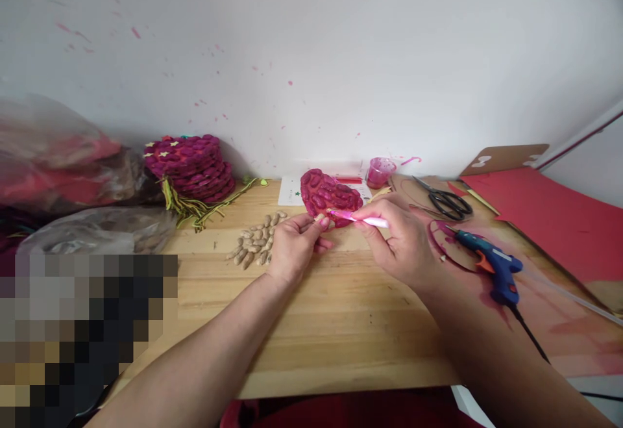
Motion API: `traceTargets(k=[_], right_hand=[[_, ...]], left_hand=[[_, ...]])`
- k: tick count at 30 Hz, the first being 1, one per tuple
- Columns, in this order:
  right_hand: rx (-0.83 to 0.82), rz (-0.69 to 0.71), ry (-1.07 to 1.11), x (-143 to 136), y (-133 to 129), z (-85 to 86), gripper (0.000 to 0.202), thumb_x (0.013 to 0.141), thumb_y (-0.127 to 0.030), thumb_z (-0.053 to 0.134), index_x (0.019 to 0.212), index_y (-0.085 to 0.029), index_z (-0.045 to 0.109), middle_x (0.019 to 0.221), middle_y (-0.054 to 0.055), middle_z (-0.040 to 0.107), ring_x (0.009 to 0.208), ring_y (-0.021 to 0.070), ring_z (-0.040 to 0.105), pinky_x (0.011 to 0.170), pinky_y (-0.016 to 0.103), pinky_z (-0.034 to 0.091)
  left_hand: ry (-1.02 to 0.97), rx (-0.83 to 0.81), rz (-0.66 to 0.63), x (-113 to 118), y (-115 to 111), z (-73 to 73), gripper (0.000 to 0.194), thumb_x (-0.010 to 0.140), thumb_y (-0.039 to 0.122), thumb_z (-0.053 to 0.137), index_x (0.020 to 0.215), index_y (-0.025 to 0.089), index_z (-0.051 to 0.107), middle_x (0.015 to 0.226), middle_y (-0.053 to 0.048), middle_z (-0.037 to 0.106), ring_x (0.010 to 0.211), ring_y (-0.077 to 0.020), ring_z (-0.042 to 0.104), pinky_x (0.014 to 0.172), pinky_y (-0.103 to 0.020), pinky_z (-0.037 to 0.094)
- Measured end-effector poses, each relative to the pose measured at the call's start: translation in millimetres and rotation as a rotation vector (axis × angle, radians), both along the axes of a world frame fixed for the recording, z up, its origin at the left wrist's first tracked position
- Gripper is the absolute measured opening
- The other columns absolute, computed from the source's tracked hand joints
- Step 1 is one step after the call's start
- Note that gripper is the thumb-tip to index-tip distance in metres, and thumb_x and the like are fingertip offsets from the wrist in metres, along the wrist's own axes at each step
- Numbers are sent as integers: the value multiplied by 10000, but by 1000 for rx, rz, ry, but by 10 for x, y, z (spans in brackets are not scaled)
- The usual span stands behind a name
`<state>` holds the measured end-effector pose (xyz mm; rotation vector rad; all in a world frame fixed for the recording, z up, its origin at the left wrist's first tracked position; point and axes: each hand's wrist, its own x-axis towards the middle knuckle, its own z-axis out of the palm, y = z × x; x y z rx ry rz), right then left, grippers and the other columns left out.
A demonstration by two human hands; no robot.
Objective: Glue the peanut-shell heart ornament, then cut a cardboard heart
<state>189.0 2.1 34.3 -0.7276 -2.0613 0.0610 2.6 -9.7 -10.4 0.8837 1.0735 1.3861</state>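
In the middle of the head view is a magenta peanut-covered piece (321, 191), tilted up above the wooden table. My left hand (299, 243) is closed on its lower edge, thumb on top. My right hand (396, 236) pinches a slim brush (374, 221) with a white handle stained pink. The brush's tip meets the lower part of the piece, close to my left thumb. Fingers hide some of that edge. Loose unpainted peanuts (256, 238) lie just left of my left hand. A clear cup with pink paint (381, 171) stands behind my right hand.
A stack of magenta peanut pieces (195, 168) with green strings stands back left, near plastic bags (63, 162). Black-handled scissors (448, 202), a blue glue gun (496, 265) with its cord, and red sheets (555, 214) lie to the right. A paint-spotted wall (311, 58) rises behind.
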Motion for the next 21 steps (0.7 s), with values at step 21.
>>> traceTargets(k=[21], right_hand=[[-42, -30, -5, 15, 13, 12, 42, 939, -168, 607, 953, -204, 625, 869, 39, 677, 849, 202, 624, 775, 378, 466]], left_hand=[[24, 5, -34, 12, -4, -11, 365, 681, 428, 864, 827, 120, 734, 662, -23, 706, 489, -111, 643, 429, -173, 462]])
